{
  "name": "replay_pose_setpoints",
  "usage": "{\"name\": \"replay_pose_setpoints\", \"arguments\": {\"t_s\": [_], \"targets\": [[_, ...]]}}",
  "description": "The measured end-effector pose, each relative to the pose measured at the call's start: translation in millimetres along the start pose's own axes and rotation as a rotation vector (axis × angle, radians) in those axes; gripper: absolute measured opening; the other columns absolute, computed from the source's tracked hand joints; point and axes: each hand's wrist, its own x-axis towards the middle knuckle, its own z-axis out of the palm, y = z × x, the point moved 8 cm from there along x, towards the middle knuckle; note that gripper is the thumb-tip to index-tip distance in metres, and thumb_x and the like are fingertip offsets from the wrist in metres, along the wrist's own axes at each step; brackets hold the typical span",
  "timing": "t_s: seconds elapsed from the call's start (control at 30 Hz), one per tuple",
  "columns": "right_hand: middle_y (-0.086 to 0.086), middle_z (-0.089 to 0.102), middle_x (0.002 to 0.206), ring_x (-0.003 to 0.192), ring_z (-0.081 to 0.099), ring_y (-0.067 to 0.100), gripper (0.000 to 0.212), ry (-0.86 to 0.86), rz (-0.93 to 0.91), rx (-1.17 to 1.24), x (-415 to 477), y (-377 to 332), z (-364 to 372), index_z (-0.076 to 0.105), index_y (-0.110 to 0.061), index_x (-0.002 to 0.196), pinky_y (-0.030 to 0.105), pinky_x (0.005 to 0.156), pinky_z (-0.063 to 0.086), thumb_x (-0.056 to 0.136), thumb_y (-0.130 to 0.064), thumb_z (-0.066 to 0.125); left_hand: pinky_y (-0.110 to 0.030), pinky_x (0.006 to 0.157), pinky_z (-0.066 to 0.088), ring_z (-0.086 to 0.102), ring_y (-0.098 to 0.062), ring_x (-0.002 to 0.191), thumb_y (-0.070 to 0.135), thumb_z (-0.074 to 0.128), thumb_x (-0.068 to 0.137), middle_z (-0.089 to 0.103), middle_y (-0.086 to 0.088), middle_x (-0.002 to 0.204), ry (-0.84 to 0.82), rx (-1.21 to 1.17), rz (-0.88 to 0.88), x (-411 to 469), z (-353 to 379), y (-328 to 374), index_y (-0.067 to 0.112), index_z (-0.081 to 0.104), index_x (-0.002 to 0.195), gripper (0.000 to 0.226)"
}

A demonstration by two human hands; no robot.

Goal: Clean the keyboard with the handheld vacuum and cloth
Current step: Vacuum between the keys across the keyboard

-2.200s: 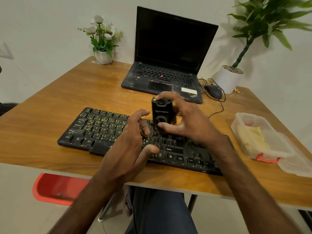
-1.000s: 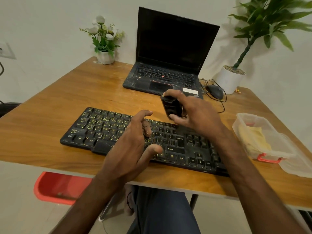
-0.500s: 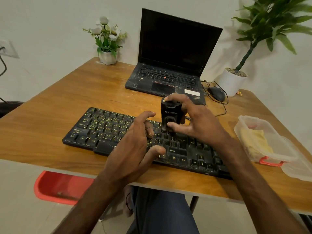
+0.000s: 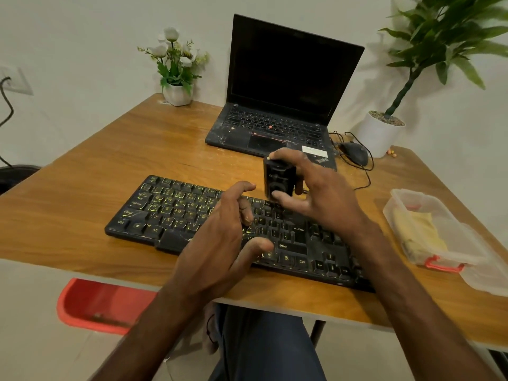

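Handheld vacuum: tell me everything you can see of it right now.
The handheld vacuum is a small, black, boxy unit, plastic by its look, with a round ring on the face turned to the camera. It stands roughly upright, its lower end at the top rows of the keyboard, right of middle. The right hand grips it: forefinger over the top, thumb against the lower front, other fingers behind. Blur hides any lettering.

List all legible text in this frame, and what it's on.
"ThinkPad": laptop, right corner of the palm rest.
"Ctrl", "Alt", "Shift", "Enter", "Ctrl": keys on the keyboard.
Yellow letter legends on the keyboard: mostly too blurred to read.
White sticker on the laptop: print too small to read.
Handheld vacuum in the right hand: no marking readable.
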Motion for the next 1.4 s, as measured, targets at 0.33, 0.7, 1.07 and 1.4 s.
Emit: {"name": "replay_pose_setpoints", "arguments": {"t_s": [0.33,0.7,1.07,1.4], "targets": [[0.003,0.068,0.102,0.075,0.062,0.015,0.064,0.000,-0.047,0.043,-4,-14,2,0.028,-0.037,0.140,0.028,0.054,0.053,0.088,-0.041,0.065,-0.030,0.089,0.048,0.056,-0.011,0.100,0.085,0.020,0.087,0.051,0.001,0.108,0.008,-0.005,0.015,0,-1,2,0.037,0.018,0.143,0.073],[0.001,0.067,0.101,0.077,0.060,0.013,0.064,-0.016,-0.061,0.005,6,-21,11,0.026,-0.040,0.141,0.025,0.053,0.048,0.090,-0.043,0.064,-0.050,0.081,0.054,0.060,-0.017,0.090,0.086,0.030,0.086,0.051,0.004,0.100,0.047,-0.087,0.050,6,2,-8,0.038,0.019,0.141,0.074],[0.005,0.068,0.107,0.082,0.065,0.017,0.068,-0.045,-0.037,0.028,14,-19,10,0.021,-0.042,0.139,0.030,0.060,0.056,0.090,-0.039,0.068,-0.054,0.078,0.054,0.062,-0.020,0.085,0.086,0.032,0.086,0.052,0.001,0.097,0.092,-0.133,0.048,8,6,-18,0.039,0.015,0.141,0.075],[0.001,0.065,0.111,0.082,0.058,0.011,0.071,-0.175,-0.048,-0.060,5,-5,-3,0.016,-0.048,0.138,0.016,0.057,0.037,0.089,-0.042,0.067,-0.043,0.084,0.053,0.057,-0.017,0.092,0.085,0.023,0.088,0.051,-0.001,0.101,0.044,-0.024,0.048,4,3,-6,0.038,0.019,0.142,0.072]]}}
